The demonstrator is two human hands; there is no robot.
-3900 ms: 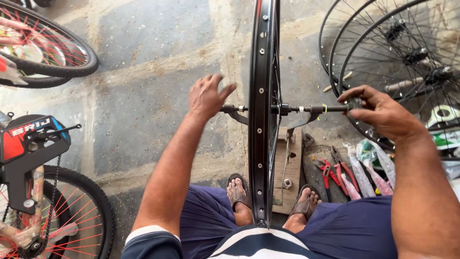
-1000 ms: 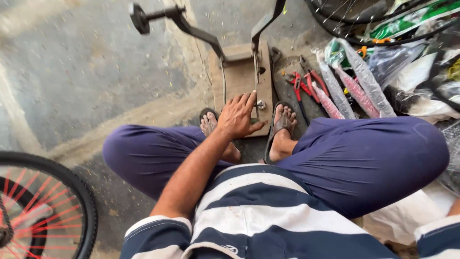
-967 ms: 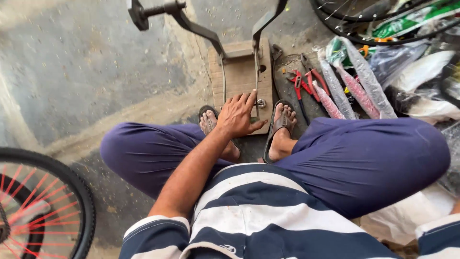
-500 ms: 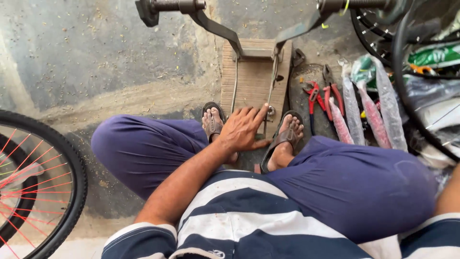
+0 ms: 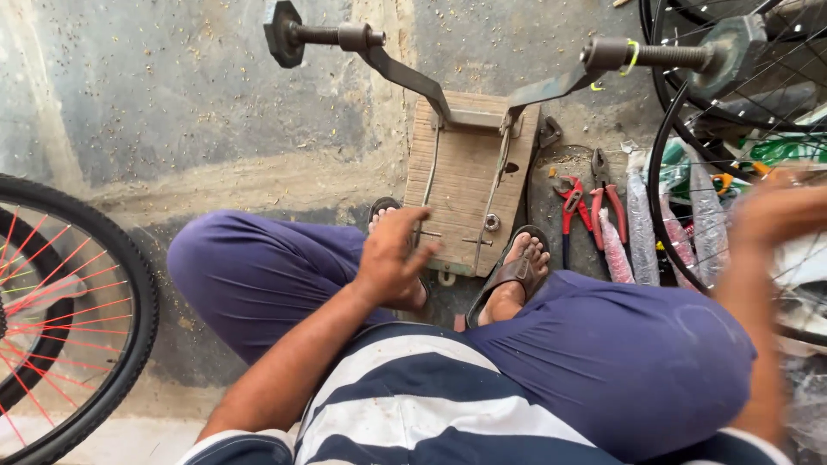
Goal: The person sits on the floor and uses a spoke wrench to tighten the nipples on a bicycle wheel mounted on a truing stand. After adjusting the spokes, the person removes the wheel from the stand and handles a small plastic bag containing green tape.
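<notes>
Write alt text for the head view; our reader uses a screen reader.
A seated person's left hand rests on the wooden base of an empty forked metal stand, while the blurred right hand reaches toward bare bicycle rims. Red-handled pliers lie beside the base.

A wooden base board [image 5: 461, 172] lies flat on the concrete floor [image 5: 172, 112], carrying a dark metal wheel-truing fork [image 5: 482, 90] whose two arms splay up to threaded axle ends. The left hand [image 5: 392, 258] rests at the board's near edge. A spoked black rim [image 5: 680, 146] stands beside the blurred right hand [image 5: 780, 207].
</notes>
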